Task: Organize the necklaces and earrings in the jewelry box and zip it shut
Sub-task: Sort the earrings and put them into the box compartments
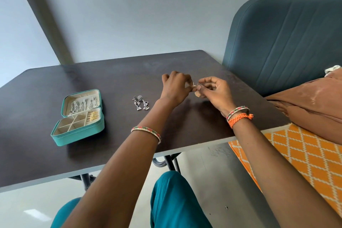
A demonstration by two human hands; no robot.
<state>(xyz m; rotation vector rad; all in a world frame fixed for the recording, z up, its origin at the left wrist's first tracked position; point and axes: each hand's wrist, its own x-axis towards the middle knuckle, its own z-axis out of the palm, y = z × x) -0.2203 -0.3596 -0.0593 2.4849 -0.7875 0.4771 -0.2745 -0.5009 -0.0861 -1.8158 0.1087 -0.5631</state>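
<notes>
We saw both hands raised just above the dark counter [111, 153], meeting near its far right part. The left hand [174, 87] had its fingers curled, pinching the thin wire end of a small gold earring [197, 94], while the right hand [214, 90] pinched the same earring from the other side between thumb and forefinger, its remaining fingers loosely bent. The earring hung between the two hands, clear of the counter as far as we could tell. Just to the left of the left wrist lay a pair of silver drop earrings [141, 102], flat on the counter and close together. Well apart from them, toward the left side of the counter, stood the teal jewelry box [79, 135], unzipped and open, its lid [82, 102] tilted back. Silver chains or necklaces hung inside the lid, though we could not tell them apart. In the base we saw cream compartments, and gold earrings [93, 115] sat in the strip at the right. A beaded bangle [148, 131] circled the left wrist; another bangle [237, 111] and an orange woven band [239, 119] circled the right. A blue-grey sofa [288, 42] stood to the right, with brown cloth [311, 109] and an orange patterned cloth [296, 159] nearby.
</notes>
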